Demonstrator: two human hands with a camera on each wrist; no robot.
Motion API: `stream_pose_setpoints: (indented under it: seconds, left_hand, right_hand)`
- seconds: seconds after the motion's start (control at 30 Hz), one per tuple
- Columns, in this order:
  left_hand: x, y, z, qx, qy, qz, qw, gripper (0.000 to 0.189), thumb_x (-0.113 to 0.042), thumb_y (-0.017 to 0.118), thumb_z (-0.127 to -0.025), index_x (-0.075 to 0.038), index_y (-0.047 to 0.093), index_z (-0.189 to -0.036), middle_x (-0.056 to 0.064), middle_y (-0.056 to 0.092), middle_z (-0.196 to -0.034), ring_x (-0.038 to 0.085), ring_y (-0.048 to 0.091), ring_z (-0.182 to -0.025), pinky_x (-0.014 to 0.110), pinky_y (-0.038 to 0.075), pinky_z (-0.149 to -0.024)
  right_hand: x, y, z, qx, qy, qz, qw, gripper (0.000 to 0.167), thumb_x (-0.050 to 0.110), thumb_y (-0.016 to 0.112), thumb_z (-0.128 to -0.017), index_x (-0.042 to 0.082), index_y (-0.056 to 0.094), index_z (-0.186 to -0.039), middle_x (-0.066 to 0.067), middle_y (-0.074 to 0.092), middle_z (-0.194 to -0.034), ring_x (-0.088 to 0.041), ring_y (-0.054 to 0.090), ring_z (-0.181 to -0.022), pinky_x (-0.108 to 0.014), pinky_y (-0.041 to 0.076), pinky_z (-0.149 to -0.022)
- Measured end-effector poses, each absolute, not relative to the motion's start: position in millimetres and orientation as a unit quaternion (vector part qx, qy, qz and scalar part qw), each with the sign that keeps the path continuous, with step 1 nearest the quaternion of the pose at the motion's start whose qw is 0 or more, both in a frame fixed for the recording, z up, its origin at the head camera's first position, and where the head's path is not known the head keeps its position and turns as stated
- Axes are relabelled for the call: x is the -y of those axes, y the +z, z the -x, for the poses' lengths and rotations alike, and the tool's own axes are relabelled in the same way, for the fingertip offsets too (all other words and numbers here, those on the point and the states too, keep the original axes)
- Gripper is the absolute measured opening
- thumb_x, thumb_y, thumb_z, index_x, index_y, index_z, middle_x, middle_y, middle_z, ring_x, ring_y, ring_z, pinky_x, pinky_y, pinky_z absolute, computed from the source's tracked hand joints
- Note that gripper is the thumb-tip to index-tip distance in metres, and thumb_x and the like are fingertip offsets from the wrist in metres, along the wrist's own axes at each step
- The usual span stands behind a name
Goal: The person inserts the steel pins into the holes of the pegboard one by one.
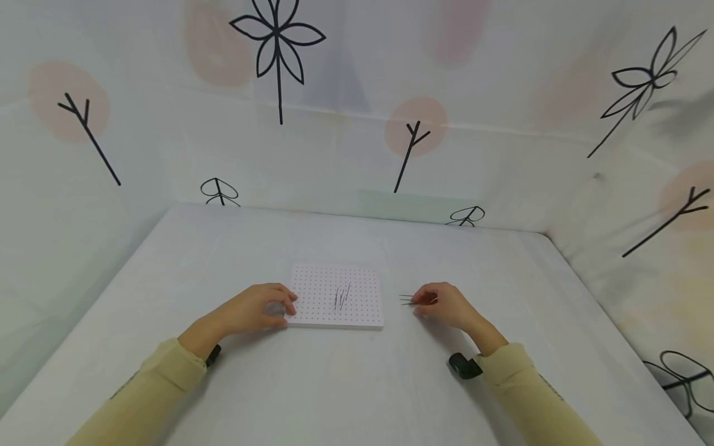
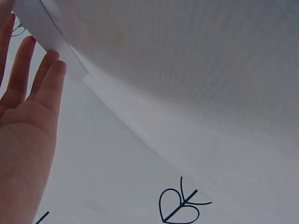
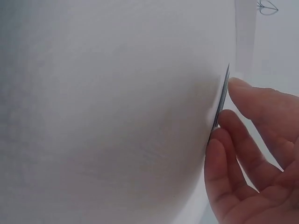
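A white pegboard (image 1: pixel 318 303) with rows of small holes lies flat on the table. Several thin dark needles (image 1: pixel 343 297) show close together on its right half. At the board's left edge is my left hand (image 1: pixel 259 308), fingers relaxed and fingertips touching the side; the left wrist view has the board's pale side (image 2: pixel 56 46) by the fingertips. To the right of the board, my right hand (image 1: pixel 446 303) is bent over a few loose needles (image 1: pixel 406 300). Close up, thumb and fingers are apart along the pointed needles (image 3: pixel 221 105), fingertips right at them; the needles' far ends are hidden.
A white cloth covers the table (image 1: pixel 334 390). Behind it and at the sides hangs a pale curtain (image 1: pixel 346 161) with line-drawn plants. Dark wrist devices sit under both cuffs, the right one (image 1: pixel 464 366) close over the table.
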State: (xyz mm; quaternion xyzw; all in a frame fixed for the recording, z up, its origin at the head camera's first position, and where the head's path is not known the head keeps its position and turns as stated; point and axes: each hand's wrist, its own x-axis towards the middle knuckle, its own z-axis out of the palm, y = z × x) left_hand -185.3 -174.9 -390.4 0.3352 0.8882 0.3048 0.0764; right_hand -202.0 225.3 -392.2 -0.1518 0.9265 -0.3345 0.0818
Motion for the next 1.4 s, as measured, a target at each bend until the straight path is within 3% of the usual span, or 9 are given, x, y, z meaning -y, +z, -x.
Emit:
stream_pose_setpoints:
  seconds: [0.4,0.77,1.4]
  left_hand:
    - [175.2,-390.8,184.8,-0.889,0.303,-0.337,0.07,0.017,-0.011,0.076,-0.077,-0.019,0.066,-0.088,0.002,0.06,-0.115,0.025,0.053,-0.112,0.044,0.04,-0.096]
    - [175.5,-390.5,184.2,-0.89,0.302,-0.336,0.067,0.016,-0.011,0.076,-0.077,-0.019,0.066,-0.088,0.002,0.06,-0.115,0.026,0.053,-0.112,0.045,0.04,-0.096]
    - [175.8,-390.9,184.3,-0.888,0.304,-0.339,0.073,0.016,-0.01,0.075,-0.078,-0.019,0.066,-0.088,0.003,0.06,-0.116,0.026,0.053,-0.112,0.046,0.039,-0.096]
  right_hand:
    - [-222.0,-391.4,200.7,-0.923,-0.334,0.155,0.11,0.014,0.002,0.073,-0.076,0.004,0.067,-0.088,0.0,0.061,-0.082,-0.015,0.053,-0.076,-0.029,0.045,-0.068]
    - [-220.1,-391.1,202.7,-0.915,-0.331,0.176,0.15,0.004,0.006,0.072,-0.079,0.005,0.069,-0.081,0.001,0.063,-0.081,-0.015,0.05,-0.076,-0.031,0.044,-0.07]
    - [-219.4,-392.1,201.4,-0.91,-0.324,0.204,0.161,0.005,0.008,0.059,-0.09,0.004,0.06,-0.088,0.0,0.055,-0.08,-0.015,0.048,-0.076,-0.028,0.042,-0.067]
